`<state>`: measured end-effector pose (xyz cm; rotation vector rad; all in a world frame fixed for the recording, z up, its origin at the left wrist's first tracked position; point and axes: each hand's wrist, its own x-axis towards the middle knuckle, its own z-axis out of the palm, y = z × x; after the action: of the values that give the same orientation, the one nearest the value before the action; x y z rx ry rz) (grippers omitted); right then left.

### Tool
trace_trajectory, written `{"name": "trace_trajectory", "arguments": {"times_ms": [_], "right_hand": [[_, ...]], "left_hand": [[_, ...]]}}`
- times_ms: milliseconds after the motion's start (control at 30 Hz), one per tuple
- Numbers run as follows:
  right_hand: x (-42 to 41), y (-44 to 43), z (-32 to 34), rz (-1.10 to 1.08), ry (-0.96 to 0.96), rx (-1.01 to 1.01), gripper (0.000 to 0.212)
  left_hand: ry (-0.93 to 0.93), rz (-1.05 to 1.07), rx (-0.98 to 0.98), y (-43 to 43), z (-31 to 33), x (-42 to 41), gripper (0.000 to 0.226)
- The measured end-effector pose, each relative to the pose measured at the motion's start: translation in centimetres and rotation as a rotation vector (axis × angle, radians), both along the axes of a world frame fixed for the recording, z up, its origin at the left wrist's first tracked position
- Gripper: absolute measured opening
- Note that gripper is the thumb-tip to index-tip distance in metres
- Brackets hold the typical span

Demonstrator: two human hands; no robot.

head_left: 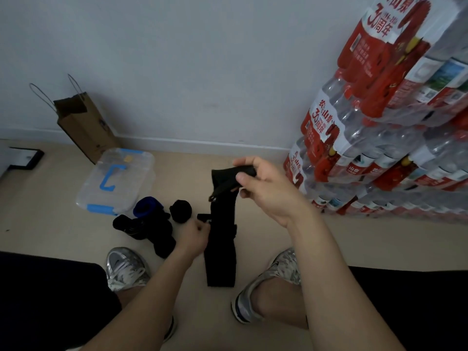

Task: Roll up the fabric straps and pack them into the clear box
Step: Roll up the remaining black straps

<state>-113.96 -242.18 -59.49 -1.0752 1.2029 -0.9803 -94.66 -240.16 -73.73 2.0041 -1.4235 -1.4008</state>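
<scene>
A long black fabric strap (222, 249) hangs in front of me, its lower end down between my shoes. My right hand (263, 186) pinches its folded top end, where a small metal clip shows. My left hand (195, 236) grips the strap's left edge lower down. On the floor to the left lie a rolled blue strap (147, 207), a rolled black strap (180, 210) and a heap of black straps (149, 231). The clear box (116, 181) with blue latches and handle sits behind them, its lid on.
A brown paper bag (86, 127) leans on the wall behind the box. Stacked packs of bottled water (379, 138) fill the right side. A black frame (24, 158) lies at far left. My two shoes (126, 268) flank the strap on the beige floor.
</scene>
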Motion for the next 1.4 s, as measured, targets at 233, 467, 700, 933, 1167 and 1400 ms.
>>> {"name": "trace_trajectory", "arguments": {"times_ms": [233,467,700,933,1167,1400], "right_hand": [[1.7,-0.1,-1.2,-0.037,-0.026,-0.017,0.008],[0.7,-0.2,-1.1,-0.253,0.266,-0.200,0.007],[0.5,-0.2,-0.5,-0.294,0.358,-0.481,0.018],[0.1,0.0,-0.5,-0.260,0.247,-0.499,0.021],[-0.9,-0.1,-0.5,-0.180,0.214,-0.352,0.016],[-0.4,-0.3,-1.1,-0.131,0.281,-0.404,0.015]], "left_hand": [[0.485,0.049,-0.376,-5.4,11.2,-0.1,0.046],[0.517,-0.257,-0.526,-5.5,12.0,0.0,0.016],[0.754,-0.118,-0.527,-5.2,13.0,-0.2,0.027],[0.822,-0.092,-0.472,-5.4,13.6,-0.1,0.013],[0.593,-0.156,-0.551,-5.9,14.1,0.1,0.017],[0.592,-0.267,-0.399,-5.7,14.8,0.1,0.021]]}}
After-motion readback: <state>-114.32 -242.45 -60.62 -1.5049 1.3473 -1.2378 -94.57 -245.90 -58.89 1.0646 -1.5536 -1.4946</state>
